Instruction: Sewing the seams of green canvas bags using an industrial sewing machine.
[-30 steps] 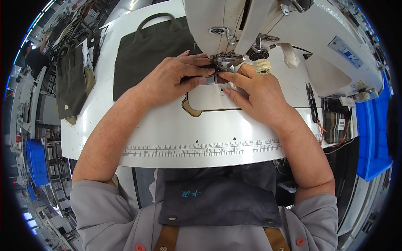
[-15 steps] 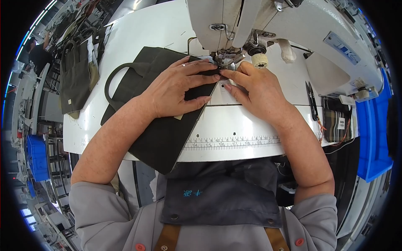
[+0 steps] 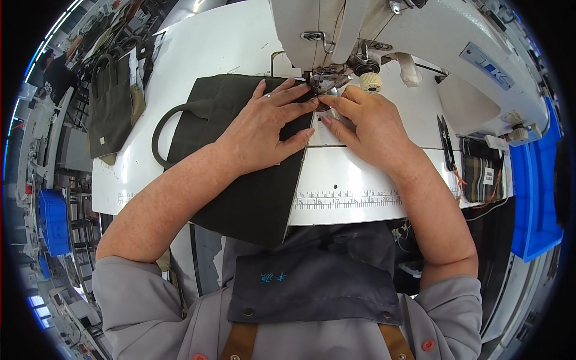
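A dark olive fabric bag (image 3: 252, 201) with a curved handle (image 3: 157, 135) lies on the white sewing table (image 3: 342, 165), its lower end over the front edge. My left hand (image 3: 258, 135) rests flat on the fabric, fingers spread, fingertips close to the needle area. The bag's right edge runs up to the presser foot (image 3: 317, 83) of a white sewing machine (image 3: 306, 27). On the other side of that edge is my right hand (image 3: 375, 123). Its index fingertip touches the fabric by the foot; the thumb sits apart, lower down. The stitching point is partly hidden by fingers.
Black thread snips (image 3: 446, 144) lie at the right beside a striped cloth pouch (image 3: 482, 171). Another dark bag (image 3: 110, 111) hangs at the table's left edge. A blue bin (image 3: 537, 198) stands at the far right. A printed ruler (image 3: 351, 199) runs along the front edge.
The bag has turned, its lower end swinging to the right and its right edge now more upright. My left hand has shifted slightly right with it; my right hand stays by the foot.
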### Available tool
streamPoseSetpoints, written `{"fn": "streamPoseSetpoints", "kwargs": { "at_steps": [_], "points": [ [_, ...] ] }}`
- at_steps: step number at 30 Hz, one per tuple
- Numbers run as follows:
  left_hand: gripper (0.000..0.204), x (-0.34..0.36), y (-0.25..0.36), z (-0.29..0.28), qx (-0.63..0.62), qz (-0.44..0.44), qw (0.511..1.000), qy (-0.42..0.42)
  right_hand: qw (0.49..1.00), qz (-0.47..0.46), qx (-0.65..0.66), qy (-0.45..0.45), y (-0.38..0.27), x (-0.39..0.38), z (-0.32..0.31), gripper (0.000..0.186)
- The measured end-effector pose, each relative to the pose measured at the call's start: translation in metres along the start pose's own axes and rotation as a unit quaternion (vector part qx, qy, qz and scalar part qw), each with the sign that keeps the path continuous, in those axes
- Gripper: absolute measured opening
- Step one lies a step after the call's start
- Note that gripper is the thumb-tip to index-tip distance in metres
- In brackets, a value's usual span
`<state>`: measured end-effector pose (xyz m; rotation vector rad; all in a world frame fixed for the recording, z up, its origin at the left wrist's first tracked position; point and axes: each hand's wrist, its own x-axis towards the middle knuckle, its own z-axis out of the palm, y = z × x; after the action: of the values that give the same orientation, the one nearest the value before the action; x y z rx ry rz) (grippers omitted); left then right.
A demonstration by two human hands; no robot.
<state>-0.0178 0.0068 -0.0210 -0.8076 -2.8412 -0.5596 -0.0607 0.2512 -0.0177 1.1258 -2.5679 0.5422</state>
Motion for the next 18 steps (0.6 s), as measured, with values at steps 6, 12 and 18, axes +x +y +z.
{"fn": "streamPoseSetpoints", "kwargs": {
  "at_steps": [6, 12, 18],
  "points": [
    [0.063, -0.009, 0.026, 0.013, 0.016, -0.038, 0.999, 0.015, 1.0, -0.003, 0.016, 0.013, 0.003, -0.001, 0.002, 0.028],
    [0.058, -0.004, 0.02, 0.014, 0.04, -0.022, 0.999, 0.026, 0.999, -0.007, 0.034, 0.028, 0.005, -0.002, 0.003, 0.027],
    [0.054, -0.001, 0.006, 0.002, 0.023, 0.0, 1.0, -0.002, 0.999, -0.001, 0.039, 0.023, 0.006, -0.004, 0.003, 0.027]
  ]
}}
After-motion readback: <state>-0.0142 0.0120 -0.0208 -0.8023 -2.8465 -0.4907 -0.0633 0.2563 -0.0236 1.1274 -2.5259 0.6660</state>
